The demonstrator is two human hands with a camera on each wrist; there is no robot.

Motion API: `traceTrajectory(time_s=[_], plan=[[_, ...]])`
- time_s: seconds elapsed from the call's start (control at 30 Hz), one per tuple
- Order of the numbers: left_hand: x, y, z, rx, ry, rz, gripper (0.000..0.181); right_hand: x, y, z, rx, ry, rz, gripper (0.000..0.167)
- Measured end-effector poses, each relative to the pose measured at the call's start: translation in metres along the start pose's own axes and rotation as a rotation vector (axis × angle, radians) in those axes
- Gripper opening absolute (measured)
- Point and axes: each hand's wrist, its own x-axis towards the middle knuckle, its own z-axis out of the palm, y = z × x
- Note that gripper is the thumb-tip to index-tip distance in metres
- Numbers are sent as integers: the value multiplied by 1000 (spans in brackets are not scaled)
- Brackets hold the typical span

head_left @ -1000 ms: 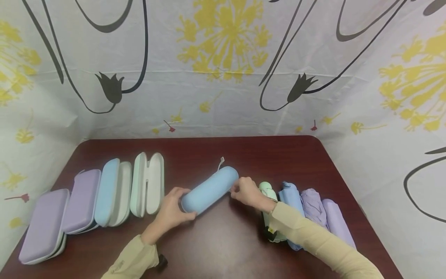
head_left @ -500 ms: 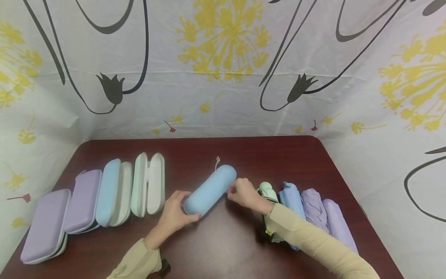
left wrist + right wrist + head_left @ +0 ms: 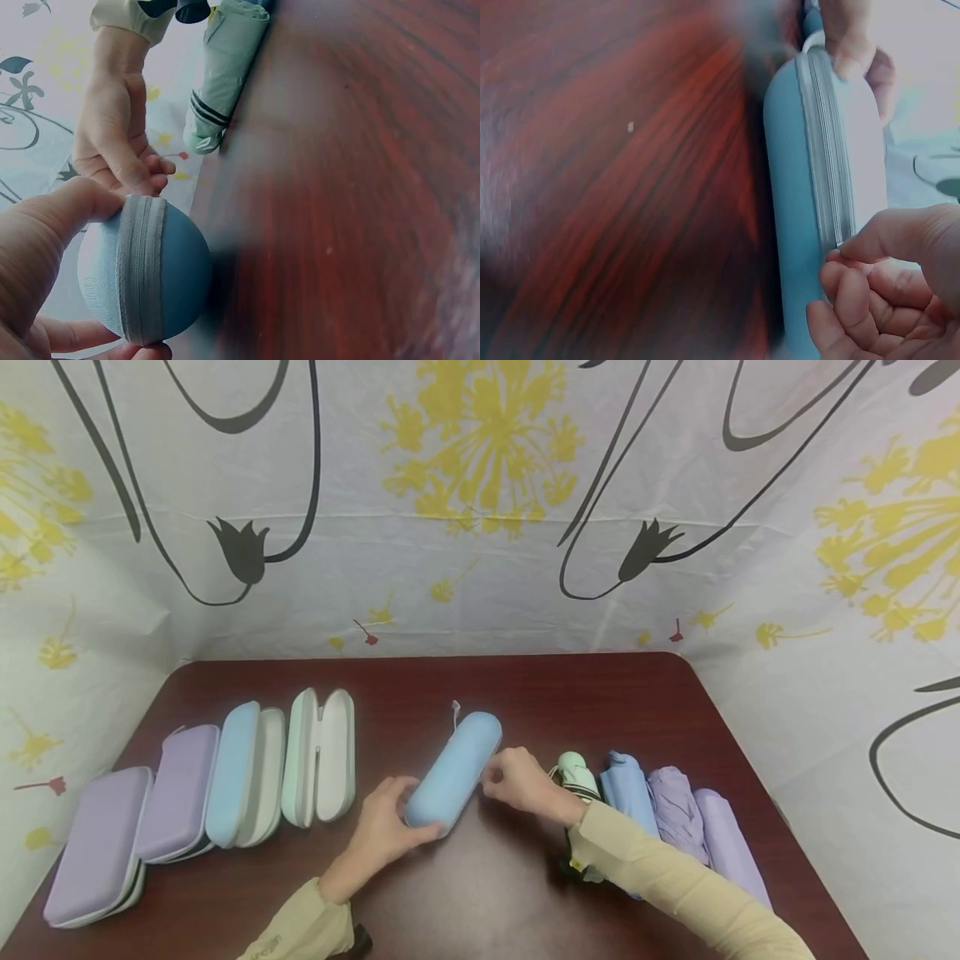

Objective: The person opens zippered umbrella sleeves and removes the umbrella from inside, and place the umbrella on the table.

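Note:
A light blue zippered hard case (image 3: 455,770) lies slanted on the table, its far end pointing up and right, with a wrist-strap loop (image 3: 455,714) at its far left side. My left hand (image 3: 386,827) grips the near end, thumb on one side and fingers on the other. Along the case's right side, my right hand (image 3: 521,782) pinches at the zipper (image 3: 829,172). In the right wrist view a small zipper pull (image 3: 839,245) shows at the tips of thumb and forefinger, mostly hidden. The zipper looks closed at the near end in the left wrist view (image 3: 142,270).
To the left stand two purple cases (image 3: 97,847), an opened blue case (image 3: 234,777) and an opened mint case (image 3: 300,760). On the right lie folded umbrellas: mint (image 3: 576,772), blue (image 3: 628,785), crinkled purple (image 3: 675,810) and smooth purple (image 3: 731,843). A patterned sheet (image 3: 480,593) hangs behind the table.
The blue case has turned, its far end swinging left and its near end shifting right and toward me. My left hand moves right with it; my right hand has slid slightly left and nearer.

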Motion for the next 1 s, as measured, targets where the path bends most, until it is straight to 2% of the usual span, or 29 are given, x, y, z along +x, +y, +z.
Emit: traceTrajectory(time_s=[0.13,0.43,0.6,0.77,0.87,0.93,1.0], plan=[[-1,3,3,-8,-2,-10,63,0,-3,1,-1,-14,-31,10],[-1,8,9,31,-24,-41,64,-2,-6,2,15,-13,-46,13],[-1,10,12,10,-14,-59,63,-4,-9,2,19,-39,-67,13],[-2,13,14,-15,-28,-70,60,-4,-5,1,-7,-17,-82,11],[-1,17,9,-25,-91,-48,58,-3,-2,0,-10,-3,-71,10],[3,19,0,-31,-171,-29,56,-2,0,-2,-1,-7,-50,9],[12,18,-13,-36,-252,10,52,-2,2,-3,11,-18,-30,9]])
